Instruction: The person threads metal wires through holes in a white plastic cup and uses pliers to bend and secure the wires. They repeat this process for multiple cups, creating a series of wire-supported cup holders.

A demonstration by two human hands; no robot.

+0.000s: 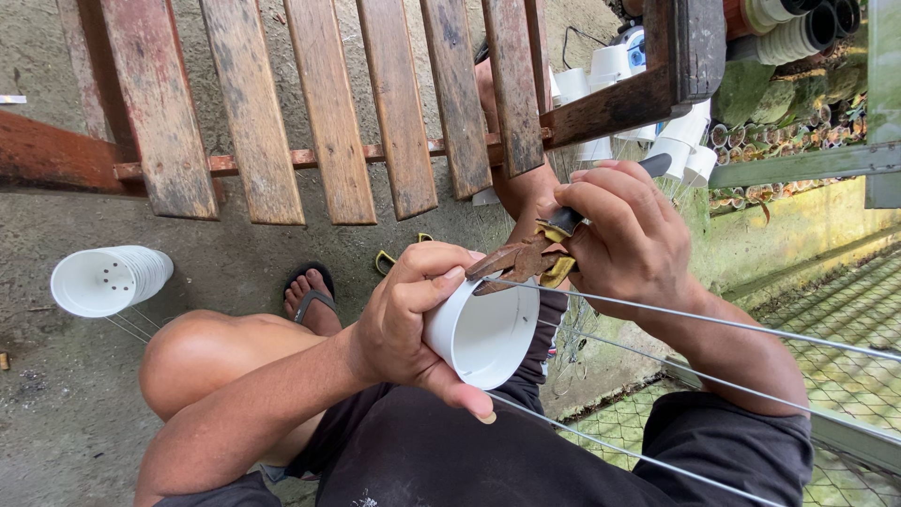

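My left hand (413, 310) grips a small white plastic pot (483, 333) by its side, its open mouth facing me. My right hand (624, 230) holds rusty pliers (526, 258) with yellow-and-black handles, their jaws at the pot's rim. Three thin metal wires (751, 329) run from the pot's rim out to the right, over my dark shorts.
A weathered wooden slatted bench (328, 103) stands ahead. A stack of white pots (108, 280) lies on the concrete floor at left. More white pots (685, 141) sit behind the bench. Wire mesh (845, 357) covers the ground at right. My sandalled foot (313, 299) rests below the bench.
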